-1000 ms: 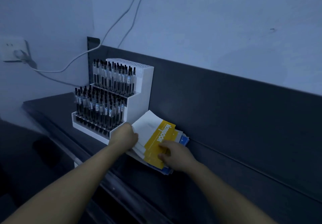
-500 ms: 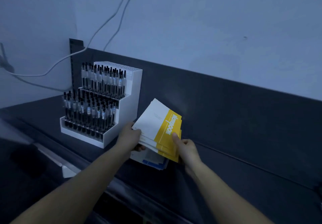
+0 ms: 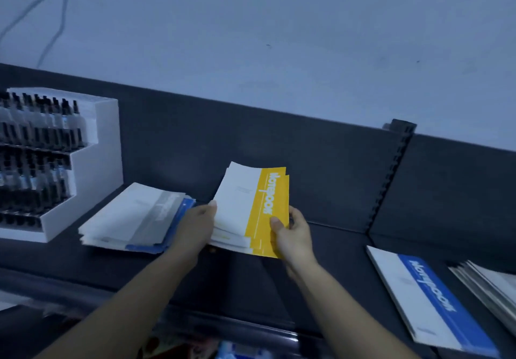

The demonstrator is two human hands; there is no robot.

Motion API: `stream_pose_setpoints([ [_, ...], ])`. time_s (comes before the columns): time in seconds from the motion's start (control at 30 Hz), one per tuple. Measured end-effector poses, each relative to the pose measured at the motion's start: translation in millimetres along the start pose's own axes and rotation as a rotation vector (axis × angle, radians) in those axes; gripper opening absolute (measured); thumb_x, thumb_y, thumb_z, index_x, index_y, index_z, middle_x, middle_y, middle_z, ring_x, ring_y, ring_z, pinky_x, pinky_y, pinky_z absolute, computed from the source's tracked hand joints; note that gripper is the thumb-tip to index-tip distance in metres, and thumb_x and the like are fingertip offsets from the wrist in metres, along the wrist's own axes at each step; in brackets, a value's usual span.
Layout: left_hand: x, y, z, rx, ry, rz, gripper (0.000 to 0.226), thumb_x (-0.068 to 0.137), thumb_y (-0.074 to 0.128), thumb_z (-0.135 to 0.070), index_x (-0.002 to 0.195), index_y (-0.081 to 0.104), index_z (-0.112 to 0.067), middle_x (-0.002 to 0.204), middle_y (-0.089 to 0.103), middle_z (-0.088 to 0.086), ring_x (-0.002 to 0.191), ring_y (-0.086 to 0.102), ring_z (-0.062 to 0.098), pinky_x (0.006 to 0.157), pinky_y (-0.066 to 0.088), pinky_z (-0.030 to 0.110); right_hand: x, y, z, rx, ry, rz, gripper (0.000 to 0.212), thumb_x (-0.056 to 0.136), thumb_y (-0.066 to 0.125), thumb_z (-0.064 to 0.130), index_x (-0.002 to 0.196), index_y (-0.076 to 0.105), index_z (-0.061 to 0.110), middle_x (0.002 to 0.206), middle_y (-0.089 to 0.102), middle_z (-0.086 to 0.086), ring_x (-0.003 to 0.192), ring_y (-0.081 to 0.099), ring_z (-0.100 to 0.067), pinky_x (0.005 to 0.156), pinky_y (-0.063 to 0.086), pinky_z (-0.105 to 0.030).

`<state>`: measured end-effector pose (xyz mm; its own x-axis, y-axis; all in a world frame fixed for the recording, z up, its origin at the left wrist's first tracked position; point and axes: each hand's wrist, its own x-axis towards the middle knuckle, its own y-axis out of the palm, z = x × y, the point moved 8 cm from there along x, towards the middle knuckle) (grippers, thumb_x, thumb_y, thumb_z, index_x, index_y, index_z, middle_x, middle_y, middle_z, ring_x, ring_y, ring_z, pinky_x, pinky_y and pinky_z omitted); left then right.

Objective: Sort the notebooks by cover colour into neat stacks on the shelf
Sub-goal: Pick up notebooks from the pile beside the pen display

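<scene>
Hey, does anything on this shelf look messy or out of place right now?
Yes. The pile beside the pen display is fanned out unevenly and mixes grey and blue covers. The yellow notebooks in both hands are slightly fanned too. No damage visible.

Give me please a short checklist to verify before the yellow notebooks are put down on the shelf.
1. Both hands hold the bundle: left hand and right hand each have a grip on the yellow notebooks. Ok.
2. Bundle is one colour: visible bands are yellow; lower covers hidden. Cannot tell.
3. Edges aligned: covers slightly fanned. Not ok.
4. Free spot on the shelf right of the bundle. Ok.
5. Blue notebook lies apart, further right. Ok.
6. Remaining pile beside the pen display sorted: grey and blue mixed. Not ok.
</scene>
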<state>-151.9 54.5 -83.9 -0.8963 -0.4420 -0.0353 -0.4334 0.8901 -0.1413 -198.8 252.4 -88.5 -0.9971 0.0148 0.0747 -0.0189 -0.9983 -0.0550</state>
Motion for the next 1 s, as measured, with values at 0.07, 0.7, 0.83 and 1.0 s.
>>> stream_pose_setpoints([
  [0.07,-5.0,21.8,-1.1,0.023,0.000,-0.021,0.030,0.101,0.034,-0.030,0.083,0.051,-0.014,0.086,0.051,0.002,0.078,0.046,0.016,0.070,0.035,0.031,-4.3,-26.6,1.1,-0.007,-0.023,0.009,0.024,0.097,0.052,0.009,0.109,0.054,0.029,0.105,0.066,0.006,0.096,0.064,-0.017,0.090,0.054,-0.039],
  [0.7,-158.7,323.3,-44.7,-0.145,0.211,0.187,0.034,0.101,0.032,-0.015,0.103,0.065,-0.021,0.096,0.069,-0.010,0.087,0.062,0.010,0.069,0.045,0.028,-34.4,-348.2,1.7,-0.192,-0.135,-0.200,0.031,0.097,0.047,0.025,0.112,0.055,0.051,0.111,0.068,0.019,0.106,0.064,-0.010,0.097,0.050,-0.045],
  [0.83,-179.1,361.8,-50.1,-0.145,0.250,0.273,0.033,0.103,0.032,-0.015,0.105,0.064,-0.022,0.096,0.069,-0.007,0.083,0.062,0.011,0.066,0.045,0.026,-47.2,-395.0,-4.3,-0.221,-0.126,-0.301,0.031,0.097,0.049,0.023,0.122,0.056,0.041,0.107,0.068,0.020,0.103,0.064,-0.007,0.095,0.050,-0.036],
  [1.0,-205.1,410.2,-53.3,-0.130,0.281,0.392,0.030,0.104,0.032,-0.018,0.112,0.060,-0.027,0.100,0.068,-0.009,0.083,0.060,0.005,0.066,0.044,0.022,-64.0,-451.5,-9.1,-0.297,-0.117,-0.409,0.033,0.097,0.052,0.019,0.128,0.057,0.029,0.108,0.065,0.021,0.100,0.060,0.001,0.085,0.047,-0.017],
])
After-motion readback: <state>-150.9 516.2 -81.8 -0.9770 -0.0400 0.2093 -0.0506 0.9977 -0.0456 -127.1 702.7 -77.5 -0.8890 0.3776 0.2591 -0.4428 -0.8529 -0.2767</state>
